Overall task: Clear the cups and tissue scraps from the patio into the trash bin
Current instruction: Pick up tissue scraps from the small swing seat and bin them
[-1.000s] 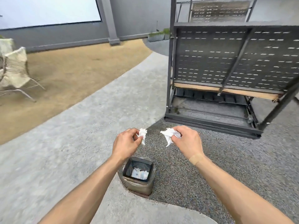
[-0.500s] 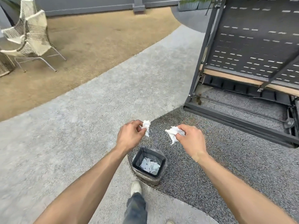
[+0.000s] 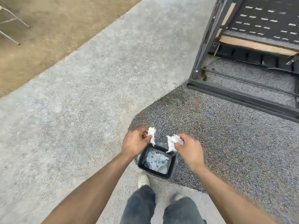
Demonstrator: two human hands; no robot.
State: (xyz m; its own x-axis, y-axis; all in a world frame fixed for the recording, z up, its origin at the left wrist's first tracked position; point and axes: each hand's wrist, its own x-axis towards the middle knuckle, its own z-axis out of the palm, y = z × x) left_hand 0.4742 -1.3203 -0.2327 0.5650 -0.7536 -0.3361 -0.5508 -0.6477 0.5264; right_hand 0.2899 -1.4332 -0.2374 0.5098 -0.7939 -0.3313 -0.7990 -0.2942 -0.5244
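- White crumpled tissue scraps, one pinched in the left hand (image 3: 135, 143) at (image 3: 151, 135), one in the right hand (image 3: 188, 149) at (image 3: 173, 142), both fingers closed on paper.
- Both hang above the small black trash bin (image 3: 173, 165) on the speckled mat, already holding tissue and a cup.
- Step: the drop; next, fingers should open over the mouth.

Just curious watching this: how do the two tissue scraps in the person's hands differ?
The left tissue scrap looks smaller, a narrow twist; the right tissue scrap looks bigger and fluffier. The left one hangs over the trash bin's far rim, the right one over its opening. Both are white, crumpled, pinched in fingertips.
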